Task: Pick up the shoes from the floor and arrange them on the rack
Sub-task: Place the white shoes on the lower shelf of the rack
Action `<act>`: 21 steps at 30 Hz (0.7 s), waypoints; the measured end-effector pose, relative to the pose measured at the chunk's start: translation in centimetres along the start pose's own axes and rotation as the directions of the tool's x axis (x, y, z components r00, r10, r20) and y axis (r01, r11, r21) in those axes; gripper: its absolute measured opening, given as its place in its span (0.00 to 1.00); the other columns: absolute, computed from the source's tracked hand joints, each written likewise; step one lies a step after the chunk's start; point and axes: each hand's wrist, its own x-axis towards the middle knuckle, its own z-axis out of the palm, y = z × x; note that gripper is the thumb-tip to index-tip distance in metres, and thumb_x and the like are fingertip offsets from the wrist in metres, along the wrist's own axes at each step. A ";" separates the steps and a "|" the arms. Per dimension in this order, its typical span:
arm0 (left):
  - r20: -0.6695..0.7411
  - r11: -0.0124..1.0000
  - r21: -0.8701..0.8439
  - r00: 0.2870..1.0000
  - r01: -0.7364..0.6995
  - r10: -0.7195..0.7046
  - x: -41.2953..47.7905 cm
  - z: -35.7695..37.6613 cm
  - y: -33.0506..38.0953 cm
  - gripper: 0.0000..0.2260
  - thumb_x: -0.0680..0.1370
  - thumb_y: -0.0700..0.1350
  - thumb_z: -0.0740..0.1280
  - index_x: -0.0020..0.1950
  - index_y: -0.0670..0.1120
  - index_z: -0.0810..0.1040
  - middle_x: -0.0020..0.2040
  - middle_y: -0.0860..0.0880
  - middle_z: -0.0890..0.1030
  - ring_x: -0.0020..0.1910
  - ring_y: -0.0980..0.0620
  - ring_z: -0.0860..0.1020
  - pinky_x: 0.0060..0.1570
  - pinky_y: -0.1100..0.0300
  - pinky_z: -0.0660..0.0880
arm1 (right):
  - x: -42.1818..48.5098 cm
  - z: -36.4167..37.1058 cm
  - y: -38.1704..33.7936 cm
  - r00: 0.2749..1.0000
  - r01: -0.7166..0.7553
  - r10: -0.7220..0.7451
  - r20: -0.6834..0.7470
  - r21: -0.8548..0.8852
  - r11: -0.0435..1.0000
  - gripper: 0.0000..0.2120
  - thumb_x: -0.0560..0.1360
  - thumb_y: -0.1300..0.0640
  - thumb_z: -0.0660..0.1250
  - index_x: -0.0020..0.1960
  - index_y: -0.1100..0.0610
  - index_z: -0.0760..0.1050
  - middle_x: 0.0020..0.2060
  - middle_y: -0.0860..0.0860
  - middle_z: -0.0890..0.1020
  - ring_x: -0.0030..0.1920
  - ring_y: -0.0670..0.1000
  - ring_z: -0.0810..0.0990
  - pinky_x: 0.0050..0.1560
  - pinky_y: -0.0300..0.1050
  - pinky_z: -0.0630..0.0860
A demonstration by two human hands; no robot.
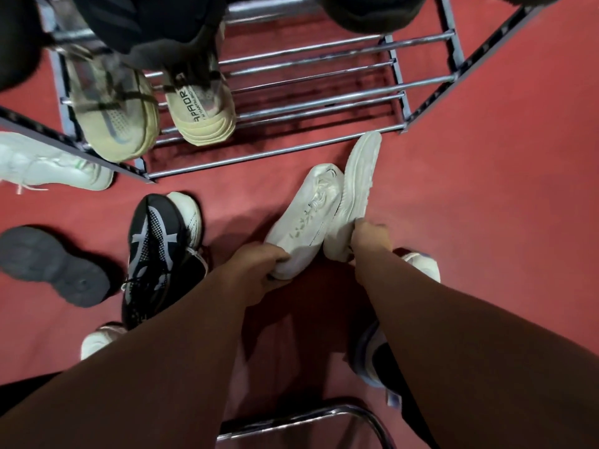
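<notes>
Just in front of the metal shoe rack, over the red floor, two white sneakers, toes toward the rack. Left hand fingers curled round heel of left white sneaker, upper showing. Right hand grips heel of right white sneaker, turned on its side, sole showing; the two shoes touch. Can't tell if they're clear of the floor. Pair of beige sneakers on rack's left side. On floor at left: black-and-white sneaker, dark shoe sole-up, pale white-green sneaker beside the rack's leg.
</notes>
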 end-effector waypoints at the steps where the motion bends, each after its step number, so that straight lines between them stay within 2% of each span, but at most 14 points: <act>1: 0.017 1.000 0.000 1.000 0.002 -0.002 -0.2 0.0 0.0 0.16 0.75 0.35 0.69 0.63 0.43 0.79 0.58 0.42 0.83 0.52 0.45 0.82 0.38 0.53 0.82 | -0.6 0.1 0.0 0.998 -0.056 0.055 0.025 0.025 0.998 0.21 0.72 0.44 0.64 0.58 0.58 0.76 0.49 0.56 0.83 0.51 0.59 0.82 0.60 0.58 0.80; 3: 0.049 1.000 0.003 0.999 0.000 0.000 -0.4 0.1 -0.1 0.16 0.76 0.34 0.68 0.63 0.43 0.79 0.58 0.43 0.83 0.52 0.46 0.82 0.38 0.54 0.82 | -1.8 0.1 0.1 0.985 -0.155 0.147 0.089 0.080 0.985 0.14 0.79 0.46 0.64 0.55 0.56 0.77 0.45 0.53 0.81 0.47 0.55 0.80 0.61 0.58 0.80; 5: 0.058 1.000 -0.002 0.998 -0.003 0.003 -0.6 0.2 0.0 0.15 0.77 0.34 0.68 0.63 0.43 0.78 0.59 0.43 0.83 0.52 0.47 0.82 0.37 0.55 0.82 | -2.0 0.1 0.4 0.968 -0.229 0.210 0.137 0.144 0.963 0.10 0.81 0.47 0.64 0.55 0.53 0.76 0.45 0.51 0.79 0.44 0.52 0.79 0.61 0.59 0.80; 9: 0.059 1.000 -0.023 0.998 0.013 -0.012 -1.0 0.6 -0.1 0.15 0.78 0.33 0.68 0.64 0.42 0.77 0.58 0.43 0.83 0.49 0.48 0.82 0.32 0.57 0.81 | -1.8 0.3 0.4 0.936 -0.324 0.272 0.221 0.245 0.914 0.17 0.77 0.43 0.69 0.60 0.52 0.79 0.54 0.50 0.82 0.50 0.53 0.82 0.58 0.57 0.82; 12: 0.073 0.999 -0.030 0.997 0.031 -0.029 -1.2 0.6 0.1 0.15 0.78 0.33 0.67 0.65 0.41 0.77 0.59 0.42 0.83 0.52 0.46 0.83 0.33 0.56 0.82 | -1.2 -0.1 0.5 0.922 -0.334 0.281 0.266 0.180 0.925 0.21 0.73 0.40 0.71 0.61 0.50 0.81 0.55 0.49 0.85 0.53 0.52 0.84 0.51 0.52 0.82; 15: 0.085 0.999 -0.017 0.996 0.030 -0.028 -1.8 0.6 0.5 0.14 0.79 0.34 0.67 0.64 0.39 0.76 0.59 0.41 0.82 0.51 0.46 0.82 0.35 0.55 0.83 | -1.5 -1.0 0.2 0.899 -0.328 0.278 0.338 0.100 0.939 0.20 0.73 0.42 0.72 0.61 0.51 0.82 0.54 0.51 0.87 0.53 0.53 0.85 0.47 0.51 0.82; 17: 0.092 1.000 -0.010 0.996 0.021 -0.020 -2.7 0.6 1.0 0.14 0.79 0.34 0.67 0.64 0.39 0.76 0.58 0.41 0.83 0.50 0.46 0.83 0.37 0.54 0.83 | -2.2 -1.7 -0.6 0.890 -0.309 0.265 0.370 0.065 0.949 0.18 0.74 0.44 0.74 0.59 0.53 0.82 0.52 0.53 0.86 0.49 0.54 0.85 0.46 0.52 0.83; 19: 0.086 1.000 0.026 0.996 -0.001 -0.001 -4.0 0.8 1.8 0.13 0.78 0.34 0.68 0.63 0.38 0.77 0.56 0.41 0.84 0.49 0.45 0.84 0.44 0.50 0.84 | -3.2 -2.7 -1.8 0.901 -0.270 0.235 0.365 0.048 0.962 0.16 0.75 0.46 0.74 0.57 0.55 0.78 0.49 0.56 0.84 0.46 0.56 0.84 0.44 0.54 0.83; 21: 0.083 0.997 0.072 0.996 -0.038 0.032 -6.1 1.3 2.9 0.11 0.79 0.35 0.68 0.61 0.39 0.77 0.55 0.41 0.84 0.50 0.44 0.85 0.47 0.50 0.84 | -4.5 -4.0 -3.4 0.902 -0.243 0.209 0.376 0.045 0.969 0.15 0.77 0.48 0.73 0.55 0.58 0.76 0.43 0.59 0.82 0.40 0.57 0.83 0.34 0.54 0.83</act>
